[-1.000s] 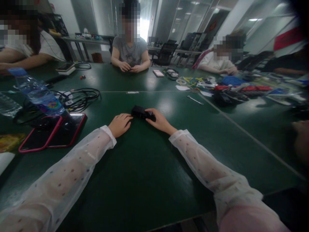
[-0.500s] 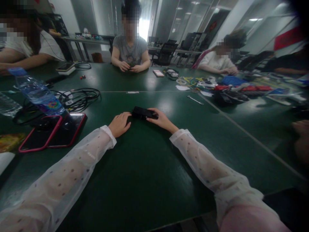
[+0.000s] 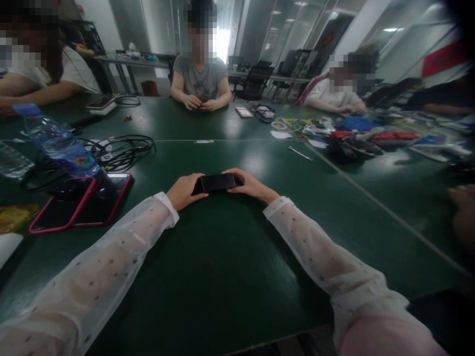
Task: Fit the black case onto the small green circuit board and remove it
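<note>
A small black rectangular device (image 3: 218,183) is held level between my two hands, just over or on the green table (image 3: 222,257); whether it touches the surface I cannot tell. My left hand (image 3: 186,191) grips its left end, thumb in front and fingers behind. At the other end, my right hand (image 3: 249,185) clasps it with fingers along the back edge and thumb at the front. A smooth dark face points toward me, and both ends are partly covered by my fingers. What kind of device it is does not show.
To the left lie two red-edged phones (image 3: 102,200), a tilted water bottle (image 3: 61,143) and coiled black cables (image 3: 129,146). A wrench (image 3: 300,154) lies ahead on the right, near a heap of cables and tools (image 3: 363,136). Several people sit around the table.
My left hand has closed on the device's left end, where before it only touched the corner with fingers loose. The device has turned, its dark face now toward me.
</note>
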Demonstrator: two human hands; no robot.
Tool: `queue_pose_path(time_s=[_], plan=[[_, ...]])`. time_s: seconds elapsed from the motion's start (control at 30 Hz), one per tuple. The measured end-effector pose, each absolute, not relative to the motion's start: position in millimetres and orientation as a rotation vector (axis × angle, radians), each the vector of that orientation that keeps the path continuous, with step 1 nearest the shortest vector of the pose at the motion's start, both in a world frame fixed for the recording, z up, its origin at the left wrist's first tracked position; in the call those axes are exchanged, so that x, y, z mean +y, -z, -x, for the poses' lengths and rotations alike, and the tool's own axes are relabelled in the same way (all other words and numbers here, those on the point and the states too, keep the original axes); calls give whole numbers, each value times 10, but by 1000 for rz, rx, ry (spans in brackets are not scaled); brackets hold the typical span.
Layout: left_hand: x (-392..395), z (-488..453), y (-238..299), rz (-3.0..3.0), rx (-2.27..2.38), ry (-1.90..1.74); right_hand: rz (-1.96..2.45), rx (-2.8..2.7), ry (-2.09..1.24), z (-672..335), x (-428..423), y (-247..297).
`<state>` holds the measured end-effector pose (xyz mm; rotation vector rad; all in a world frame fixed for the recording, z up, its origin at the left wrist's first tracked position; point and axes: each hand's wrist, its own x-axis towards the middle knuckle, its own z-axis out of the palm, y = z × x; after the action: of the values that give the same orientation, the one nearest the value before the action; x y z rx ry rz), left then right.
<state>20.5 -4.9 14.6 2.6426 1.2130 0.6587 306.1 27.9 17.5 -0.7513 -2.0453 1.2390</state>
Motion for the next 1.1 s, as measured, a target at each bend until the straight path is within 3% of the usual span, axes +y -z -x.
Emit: queue_pose_path(time_s=[0.8, 1.1], plan=[[-7, -186, -152, -2547, 1175, -644, 927, -1877, -1412, -3041, 208, -279], [-6, -166, -106, -2436, 1265, -663, 1089, -1788, -1281, -2953, 160, -274]])
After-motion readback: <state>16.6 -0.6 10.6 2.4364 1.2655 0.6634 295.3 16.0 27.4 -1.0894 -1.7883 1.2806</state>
